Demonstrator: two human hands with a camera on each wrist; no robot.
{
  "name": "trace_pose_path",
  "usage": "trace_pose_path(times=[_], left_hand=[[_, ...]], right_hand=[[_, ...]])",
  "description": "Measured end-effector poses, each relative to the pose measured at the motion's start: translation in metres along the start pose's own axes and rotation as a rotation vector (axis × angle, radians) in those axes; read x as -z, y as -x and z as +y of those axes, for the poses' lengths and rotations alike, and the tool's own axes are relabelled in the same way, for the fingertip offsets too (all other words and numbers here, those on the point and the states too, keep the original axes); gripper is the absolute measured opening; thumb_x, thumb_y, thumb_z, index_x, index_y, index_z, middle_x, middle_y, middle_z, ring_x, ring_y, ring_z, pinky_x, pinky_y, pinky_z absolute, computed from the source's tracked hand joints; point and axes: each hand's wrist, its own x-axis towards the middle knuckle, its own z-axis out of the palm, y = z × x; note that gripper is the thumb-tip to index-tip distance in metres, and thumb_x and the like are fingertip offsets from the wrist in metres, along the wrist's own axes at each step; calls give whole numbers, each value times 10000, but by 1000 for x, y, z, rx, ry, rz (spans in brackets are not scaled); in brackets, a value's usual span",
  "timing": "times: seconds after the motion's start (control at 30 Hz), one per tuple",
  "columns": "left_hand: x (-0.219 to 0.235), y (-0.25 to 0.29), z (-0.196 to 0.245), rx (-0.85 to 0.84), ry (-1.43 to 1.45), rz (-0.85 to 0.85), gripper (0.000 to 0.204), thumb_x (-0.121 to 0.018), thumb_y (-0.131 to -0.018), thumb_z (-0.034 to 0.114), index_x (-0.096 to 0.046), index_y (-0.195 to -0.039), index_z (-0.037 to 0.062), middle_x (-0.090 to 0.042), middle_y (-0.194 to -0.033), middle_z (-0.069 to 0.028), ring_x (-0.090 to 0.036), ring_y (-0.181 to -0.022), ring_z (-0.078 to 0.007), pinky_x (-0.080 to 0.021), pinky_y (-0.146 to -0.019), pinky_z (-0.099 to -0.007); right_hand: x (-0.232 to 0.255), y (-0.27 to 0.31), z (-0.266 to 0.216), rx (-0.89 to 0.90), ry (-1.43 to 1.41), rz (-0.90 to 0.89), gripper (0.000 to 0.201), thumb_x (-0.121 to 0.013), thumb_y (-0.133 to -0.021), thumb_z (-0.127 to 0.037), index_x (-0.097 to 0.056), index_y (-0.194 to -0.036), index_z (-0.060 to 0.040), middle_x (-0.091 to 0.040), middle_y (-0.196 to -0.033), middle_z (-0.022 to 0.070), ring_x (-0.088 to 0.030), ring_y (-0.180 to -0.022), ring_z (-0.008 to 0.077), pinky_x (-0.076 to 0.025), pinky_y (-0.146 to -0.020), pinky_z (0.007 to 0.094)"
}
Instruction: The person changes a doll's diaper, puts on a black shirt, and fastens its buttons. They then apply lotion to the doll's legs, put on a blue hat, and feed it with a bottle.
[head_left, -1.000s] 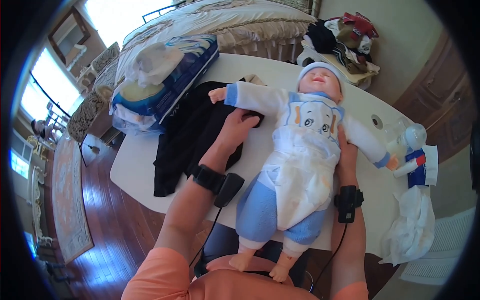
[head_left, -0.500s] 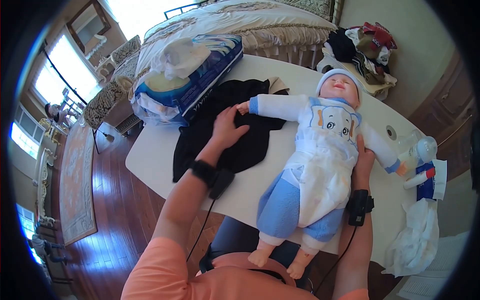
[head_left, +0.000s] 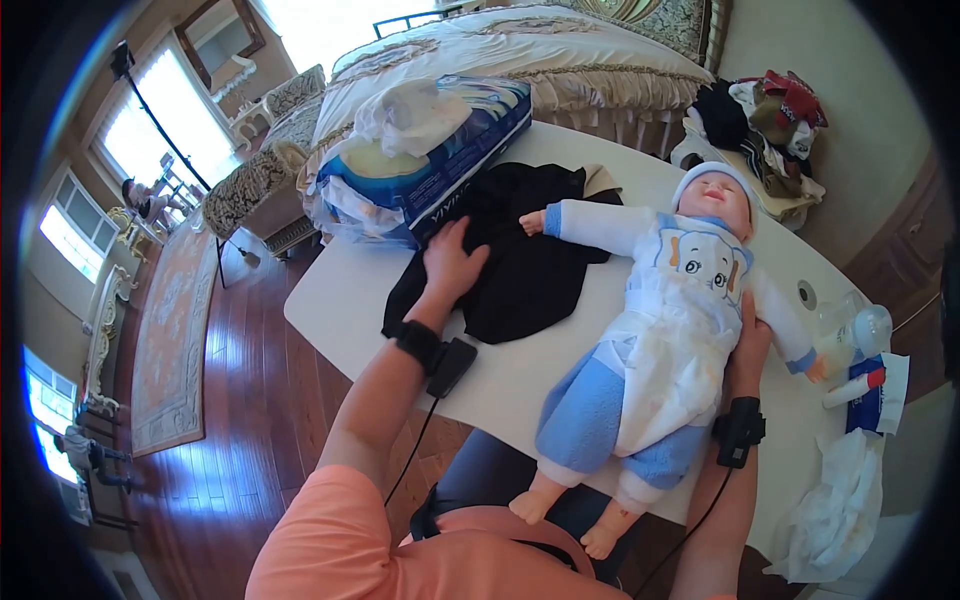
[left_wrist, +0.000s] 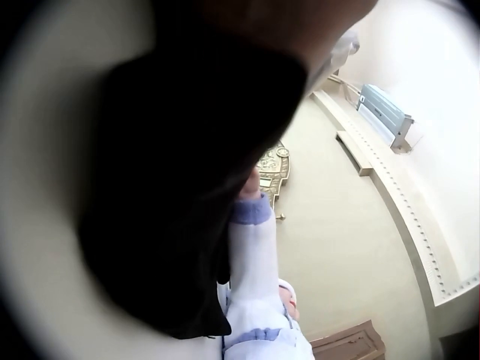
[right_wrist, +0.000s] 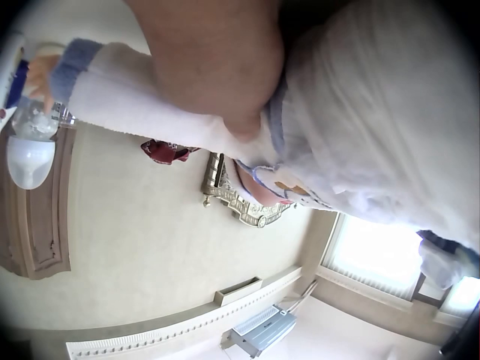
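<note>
A baby doll point(head_left: 700, 270) in a white and blue outfit and cap lies on its back, a white diaper point(head_left: 670, 375) around its hips and over its blue trousers. My right hand point(head_left: 752, 350) rests against the doll's side below its outstretched arm, thumb along the torso; its other fingers are hidden. On a black garment point(head_left: 530, 280) left of the doll lies my left hand point(head_left: 452, 265), fingers loosely extended and pointing to the diaper package point(head_left: 440, 170). The black cloth point(left_wrist: 172, 187) fills much of the left wrist view, beside the doll's sleeve point(left_wrist: 253, 255).
Along the right side of the white table point(head_left: 340, 310) are a baby bottle point(head_left: 868, 328), a white tube with a red cap point(head_left: 855, 388) and a crumpled white cloth point(head_left: 835, 500). Behind stand a bed point(head_left: 600, 60) and a pile of clothes point(head_left: 765, 120).
My left hand has moved from beside the doll's torso leftward over the black garment to near the package. The head view has swung left; my right hand stays at the doll's side.
</note>
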Motion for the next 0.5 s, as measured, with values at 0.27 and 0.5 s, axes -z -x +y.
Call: trace_pose_path(times=[0.27, 0.5], left_hand=[[-24, -34, 55, 5, 310, 66, 491, -619, -676, 158, -498, -1128, 11, -503, -1144, -179, -469, -1088, -282, -363, -925, -332], [8, 45, 168, -249, 1069, -217, 294, -485, -795, -55, -492, -1087, -16, -543, -981, -56, -516, -937, -114, -387, -840, -234]], right_hand=[[4, -2, 6, 41, 26, -39, 403, -531, -857, -277, -536, -1033, 86, -582, -975, 86, -521, -826, 125, -418, -739, 248], [9, -4, 7, -44, 35, -75, 396, -523, -860, -261, -516, -1070, 75, -573, -1001, 83, -510, -882, 120, -406, -780, 252]])
